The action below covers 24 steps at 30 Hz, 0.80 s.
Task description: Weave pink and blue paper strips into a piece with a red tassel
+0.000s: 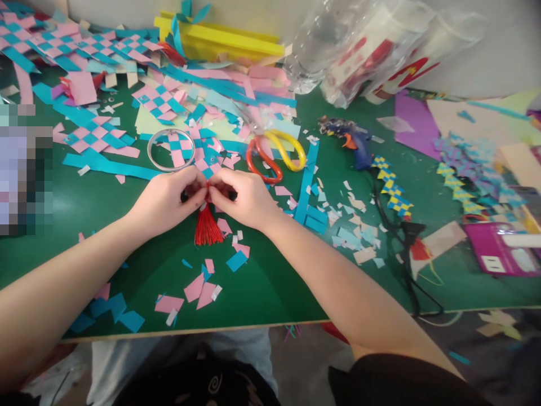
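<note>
My left hand and my right hand meet over the green table, fingertips pinched together at the top of a red tassel. The tassel's strands hang toward me below the fingers; its upper cord is mostly hidden by them. Just beyond my hands lies a pink-and-blue woven paper piece. A silver ring-shaped roll rests beyond my left hand. Scissors with one red and one yellow handle lie beyond my right hand.
Paper scraps litter the green table. A blue glue gun with a black cord lies to the right. Woven strips pile up at the back left, near a yellow folded piece. Plastic-wrapped paper cups stand at the back.
</note>
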Available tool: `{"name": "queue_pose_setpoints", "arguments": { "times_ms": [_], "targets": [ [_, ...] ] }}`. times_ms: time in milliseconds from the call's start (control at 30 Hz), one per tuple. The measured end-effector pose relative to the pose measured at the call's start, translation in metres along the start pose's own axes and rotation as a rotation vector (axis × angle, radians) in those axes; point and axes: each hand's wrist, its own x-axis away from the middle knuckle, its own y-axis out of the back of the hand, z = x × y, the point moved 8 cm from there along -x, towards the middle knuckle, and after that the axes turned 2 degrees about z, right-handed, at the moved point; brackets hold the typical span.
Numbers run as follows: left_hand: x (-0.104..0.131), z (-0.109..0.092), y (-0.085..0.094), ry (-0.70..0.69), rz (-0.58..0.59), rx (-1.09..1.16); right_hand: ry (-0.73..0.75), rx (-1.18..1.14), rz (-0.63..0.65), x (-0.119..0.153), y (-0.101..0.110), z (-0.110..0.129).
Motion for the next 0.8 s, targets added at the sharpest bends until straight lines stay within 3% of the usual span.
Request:
{"name": "queue_pose_setpoints", "arguments": {
  "times_ms": [800],
  "targets": [
    [-0.0004, -0.0011, 0.0001, -0.004, 0.005, 0.018, 0.001, -0.017, 0.002, 0.0006, -0.0012, -0.0017]
  ]
}}
